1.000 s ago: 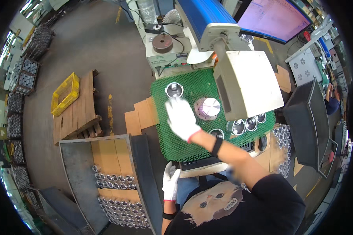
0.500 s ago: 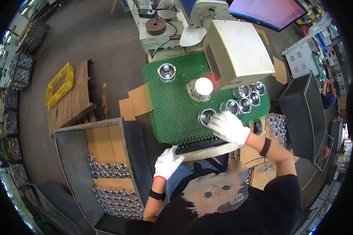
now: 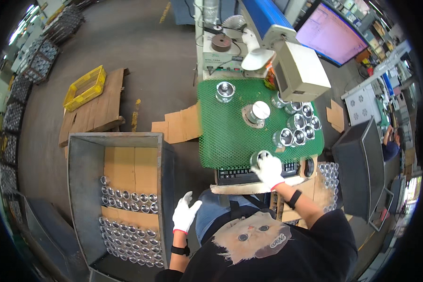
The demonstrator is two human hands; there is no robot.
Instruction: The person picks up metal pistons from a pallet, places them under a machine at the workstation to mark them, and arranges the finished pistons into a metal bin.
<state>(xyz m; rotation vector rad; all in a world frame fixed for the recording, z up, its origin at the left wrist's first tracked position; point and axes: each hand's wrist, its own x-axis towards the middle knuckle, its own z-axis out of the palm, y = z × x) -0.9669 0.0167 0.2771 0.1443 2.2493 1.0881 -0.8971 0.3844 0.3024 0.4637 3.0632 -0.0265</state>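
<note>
My right hand [image 3: 270, 172], in a white glove, has its fingers closed on a silvery metal piston [image 3: 258, 158] at the near edge of the green mesh mat [image 3: 225, 145]. The glove hides part of that piston. My left hand [image 3: 185, 214], also gloved, holds nothing, with thumb and fingers apart, between the grey metal bin and my lap. Another piston [image 3: 260, 111] sits on a round fixture [image 3: 250, 123] mid-mat, its flat pale face up. One piston [image 3: 225, 92] stands alone at the far left of the mat; several more [image 3: 297, 121] are grouped on its right.
A cream machine head [image 3: 301, 70] overhangs the mat's far right. Below the mat are a black keyboard [image 3: 237, 176] and a mouse [image 3: 309, 167]. Left of me, the grey metal bin [image 3: 116, 138] holds rows of pistons and cardboard. A monitor [image 3: 331, 33] stands at back right.
The view has shifted, uncovering more pistons by the machine head. My left hand has left the keyboard shelf's edge and moved towards the bin. My right hand now grips the piston nearer the mat's edge.
</note>
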